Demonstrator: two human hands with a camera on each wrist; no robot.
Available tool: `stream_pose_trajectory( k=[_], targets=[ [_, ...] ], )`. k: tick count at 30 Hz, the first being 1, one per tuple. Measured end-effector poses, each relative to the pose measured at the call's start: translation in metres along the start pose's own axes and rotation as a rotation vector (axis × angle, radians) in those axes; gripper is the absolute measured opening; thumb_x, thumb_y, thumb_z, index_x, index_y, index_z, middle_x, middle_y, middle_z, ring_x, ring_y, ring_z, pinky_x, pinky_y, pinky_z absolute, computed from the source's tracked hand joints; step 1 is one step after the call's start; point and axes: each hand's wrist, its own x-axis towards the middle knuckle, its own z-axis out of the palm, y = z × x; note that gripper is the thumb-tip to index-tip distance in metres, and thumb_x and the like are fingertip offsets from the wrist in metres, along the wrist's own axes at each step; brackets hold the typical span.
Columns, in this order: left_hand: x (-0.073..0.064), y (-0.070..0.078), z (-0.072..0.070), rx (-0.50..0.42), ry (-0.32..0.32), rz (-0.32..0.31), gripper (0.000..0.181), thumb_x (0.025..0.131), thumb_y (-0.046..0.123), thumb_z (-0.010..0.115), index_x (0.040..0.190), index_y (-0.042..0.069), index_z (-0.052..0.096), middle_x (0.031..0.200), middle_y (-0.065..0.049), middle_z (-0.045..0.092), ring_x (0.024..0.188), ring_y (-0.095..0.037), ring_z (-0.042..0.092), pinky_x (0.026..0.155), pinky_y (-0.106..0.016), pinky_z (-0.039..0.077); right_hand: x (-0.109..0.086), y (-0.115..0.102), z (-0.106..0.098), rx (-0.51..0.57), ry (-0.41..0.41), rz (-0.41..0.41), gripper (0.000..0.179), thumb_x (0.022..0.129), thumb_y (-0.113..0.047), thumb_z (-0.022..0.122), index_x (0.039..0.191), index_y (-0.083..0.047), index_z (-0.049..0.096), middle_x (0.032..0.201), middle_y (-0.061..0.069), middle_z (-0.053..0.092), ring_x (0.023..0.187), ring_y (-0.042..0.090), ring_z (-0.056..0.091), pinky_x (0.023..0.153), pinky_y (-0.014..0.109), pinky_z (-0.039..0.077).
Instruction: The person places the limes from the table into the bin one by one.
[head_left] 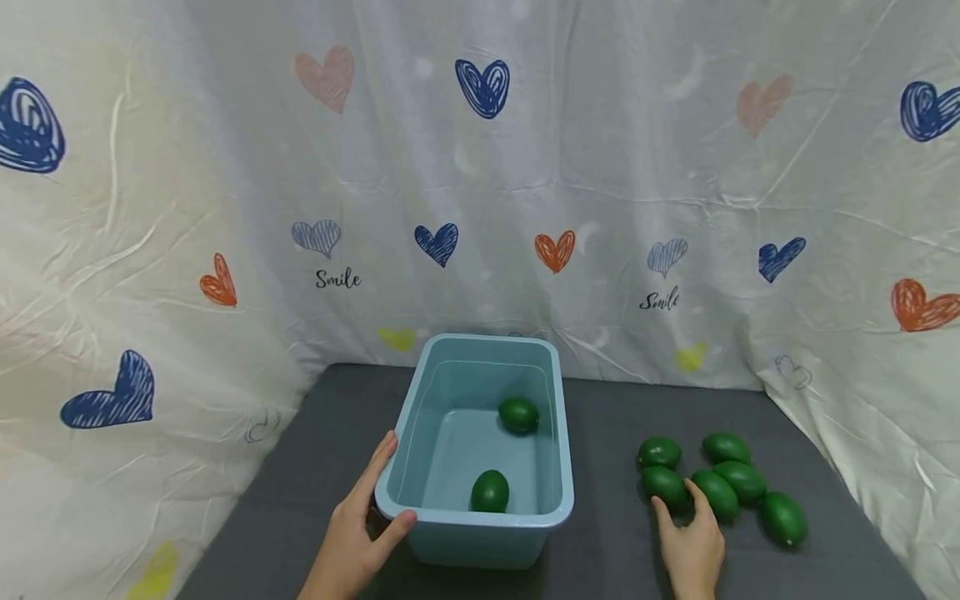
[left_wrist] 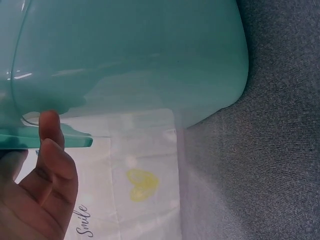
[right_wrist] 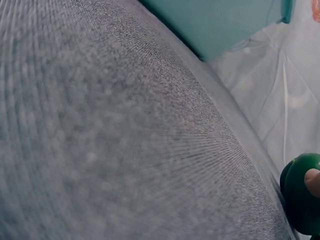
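The left hand (head_left: 352, 537), fingers wide, touches the near left corner of the bin (head_left: 480, 543); the right hand (head_left: 692, 550) pinches a fruit (head_left: 663, 485) on the desk (head_left: 603, 433), near five others (head_left: 783, 518); two more (head_left: 490, 492) lie in the bin.

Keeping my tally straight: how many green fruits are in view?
8: one green fruit far right inside the bin, another at its near end, six clustered on the table right of it. Others may be hidden.

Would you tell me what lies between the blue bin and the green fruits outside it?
Bare grey surface separates the bin from those fruits in the head view.
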Motion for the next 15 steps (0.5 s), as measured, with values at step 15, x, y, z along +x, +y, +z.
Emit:
stream_pose_trajectory(
  k=[15],
  targets=[
    [-0.0001, -0.0040, -0.0002, 0.030, 0.004, 0.024, 0.083, 0.100, 0.028, 0.076, 0.168, 0.035, 0.030, 0.174, 0.007, 0.028, 0.146, -0.020, 0.046, 0.078, -0.027, 0.058, 0.0008, 0.0039, 0.0020, -0.034, -0.014, -0.021, 0.067, 0.089, -0.028, 0.088, 0.141, 0.005, 0.060, 0.132, 0.040, 0.062, 0.059, 0.031, 0.059, 0.078, 0.062, 0.052]
  ],
)
